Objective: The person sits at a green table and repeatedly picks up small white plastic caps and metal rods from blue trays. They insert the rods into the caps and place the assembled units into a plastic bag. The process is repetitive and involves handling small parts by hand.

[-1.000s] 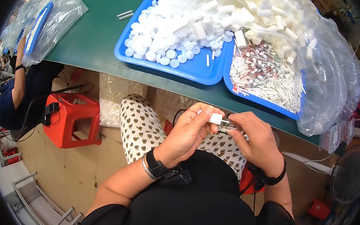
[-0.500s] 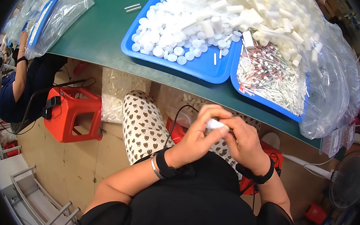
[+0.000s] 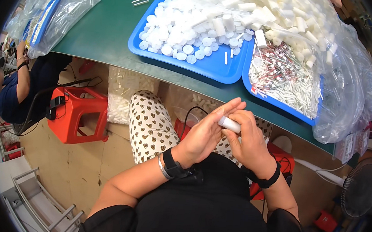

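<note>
A small white cylinder (image 3: 230, 124) is gripped between the thumb and fingers of my right hand (image 3: 249, 141), above my lap. My left hand (image 3: 206, 133) is flat with its fingers stretched out, its palm against one end of the cylinder. Beyond my hands, a blue tray (image 3: 186, 66) on the table holds many translucent white discs (image 3: 171, 35) and white cylinders. To its right, a second blue tray (image 3: 284, 108) carries a pile of thin white and red-tipped pins (image 3: 276, 71).
A large clear plastic bag (image 3: 348, 86) of white cylinders lies over the trays at the right. The green table edge (image 3: 175, 82) runs before my knees. Red stools (image 3: 77, 115) stand on the floor at left, where a person sits. A fan (image 3: 361, 186) stands at right.
My left hand has straightened from curled fingers to a flat palm, letting go its grip on the white cylinder. The right hand still holds the cylinder, which shows more fully.
</note>
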### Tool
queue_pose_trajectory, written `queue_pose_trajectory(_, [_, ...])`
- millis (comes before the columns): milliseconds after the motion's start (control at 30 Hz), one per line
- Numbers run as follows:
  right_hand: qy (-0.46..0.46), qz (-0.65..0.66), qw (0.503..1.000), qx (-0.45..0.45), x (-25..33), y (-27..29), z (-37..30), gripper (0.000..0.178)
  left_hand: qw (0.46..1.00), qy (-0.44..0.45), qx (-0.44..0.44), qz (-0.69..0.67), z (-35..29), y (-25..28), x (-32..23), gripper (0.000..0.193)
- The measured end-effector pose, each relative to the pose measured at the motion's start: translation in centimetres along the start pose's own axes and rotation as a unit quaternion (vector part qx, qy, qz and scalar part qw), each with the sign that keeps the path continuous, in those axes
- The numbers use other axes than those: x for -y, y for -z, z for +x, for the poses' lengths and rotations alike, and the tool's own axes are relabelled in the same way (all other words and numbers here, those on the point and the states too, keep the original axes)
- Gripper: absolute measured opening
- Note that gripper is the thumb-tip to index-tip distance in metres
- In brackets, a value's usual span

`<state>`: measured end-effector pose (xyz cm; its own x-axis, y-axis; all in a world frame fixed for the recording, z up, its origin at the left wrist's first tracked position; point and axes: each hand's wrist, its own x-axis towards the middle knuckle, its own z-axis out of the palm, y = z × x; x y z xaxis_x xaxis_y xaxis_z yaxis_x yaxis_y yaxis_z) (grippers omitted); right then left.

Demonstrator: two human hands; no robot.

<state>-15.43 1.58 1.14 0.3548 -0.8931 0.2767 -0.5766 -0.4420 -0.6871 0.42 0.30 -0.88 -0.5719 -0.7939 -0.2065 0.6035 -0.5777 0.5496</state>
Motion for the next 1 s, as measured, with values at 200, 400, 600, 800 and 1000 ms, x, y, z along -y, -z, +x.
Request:
queue_pose_trajectory(200, [0.065,-0.082,0.994,0.007,-0.7,0.2,0.1,0.029,0.973,0.051,-0.007,-0.224,-0.7,0.7,1.7,0.045])
queue_pose_trajectory(400, [0.042,-0.078,0.996,0.004,0.5,-2.1,-0.3,0.017,0.944,0.019,0.001,-0.328,-1.6,1.5,3.2,0.022])
queue_pose_trajectory(600, [-0.042,-0.077,0.996,0.001,0.5,-4.2,-1.2,0.019,0.948,0.018,-0.049,-0.314,-1.5,1.9,3.9,0.034])
queue_pose_trajectory(800, [-0.078,-0.013,0.997,-0.001,-0.4,-4.3,-1.3,0.028,0.979,0.043,-0.068,-0.188,-0.9,2.4,3.2,0.063])
queue_pose_trajectory(1000, [-0.116,-0.003,0.993,0.027,-0.4,-4.7,-1.5,0.021,0.994,0.019,-0.082,-0.075,-1.1,1.8,3.7,0.069])
